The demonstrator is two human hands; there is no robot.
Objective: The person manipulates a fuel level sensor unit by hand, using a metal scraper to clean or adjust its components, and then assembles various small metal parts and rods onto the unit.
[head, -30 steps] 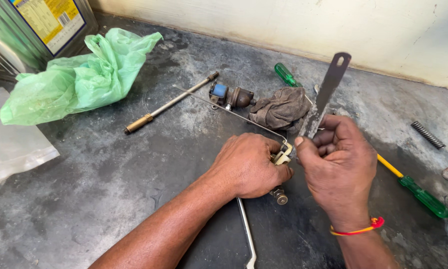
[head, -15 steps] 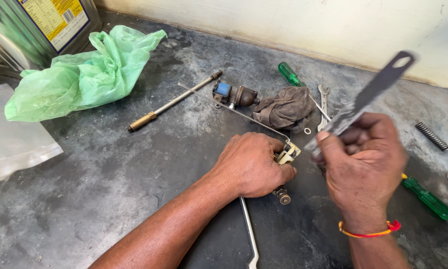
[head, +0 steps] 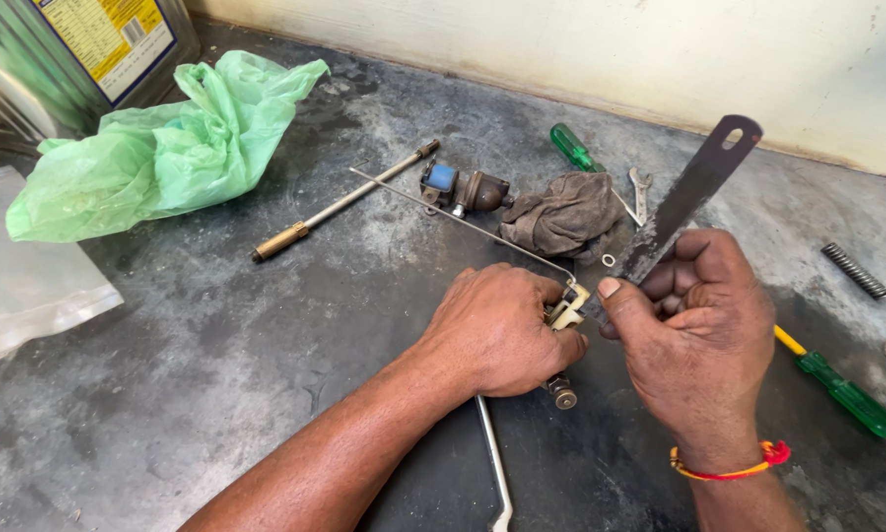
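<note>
My left hand (head: 497, 330) presses down on a small metal fitting (head: 567, 313) with a pale bracket and a brass end, joined to thin wire rods (head: 492, 463) that run toward me and away. My right hand (head: 699, 330) grips a flat dark metal blade (head: 694, 192) with a hole at its far tip; the blade's near end meets the fitting beside my left fingers. A red and yellow thread band sits on my right wrist.
On the dark worktop (head: 216, 335) lie a green plastic bag (head: 167, 148), a clear bag (head: 19, 276), a rod with a brass end (head: 335, 207), a blue-capped part (head: 463, 187), a grey rag (head: 566, 212), two green screwdrivers (head: 842, 394), a small spanner (head: 640, 192), a spring (head: 855, 269) and a tin (head: 59, 49).
My right hand swung the blade from upright to tilted right, then back toward the fitting. My left hand stayed on the fitting.
</note>
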